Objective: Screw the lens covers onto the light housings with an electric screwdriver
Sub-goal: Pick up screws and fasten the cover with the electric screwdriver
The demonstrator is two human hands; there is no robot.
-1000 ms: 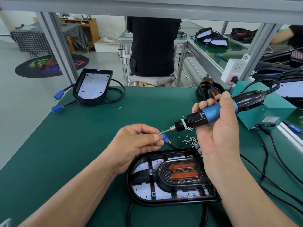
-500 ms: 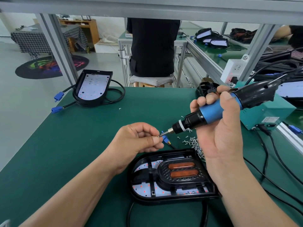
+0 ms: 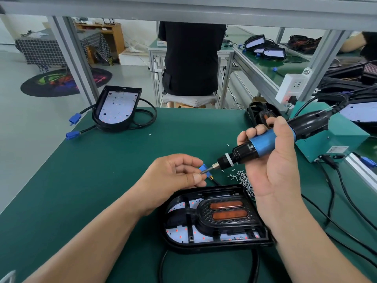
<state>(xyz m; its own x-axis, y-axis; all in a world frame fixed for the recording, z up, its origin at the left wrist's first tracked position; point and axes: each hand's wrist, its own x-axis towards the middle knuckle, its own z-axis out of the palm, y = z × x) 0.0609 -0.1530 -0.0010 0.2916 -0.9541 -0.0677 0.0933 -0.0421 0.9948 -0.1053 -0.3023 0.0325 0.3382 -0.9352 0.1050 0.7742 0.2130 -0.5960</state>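
Head view: seating a screw (image 3: pixel 201 173) on the electric screwdriver (image 3: pixel 263 144).
Left hand (image 3: pixel 173 176) fingers pinch it at the tip; right hand (image 3: pixel 273 170) fingers wrap the tool. Align it straight before lowering to the light housing (image 3: pixel 204 247) on the surface (image 3: pixel 102 180) below.

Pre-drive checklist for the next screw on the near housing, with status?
1. Driver grip: right hand wraps the electric screwdriver. Ok.
2. Screw on bit: left hand pinches a screw at the bit tip; seating too small to see. Cannot tell.
3. Lens cover lies inside the near light housing. Ok.
4. Bit over a screw hole: tilted, held beyond the housing. Not ok.
5. Screw pile lies beside the housing. Ok.
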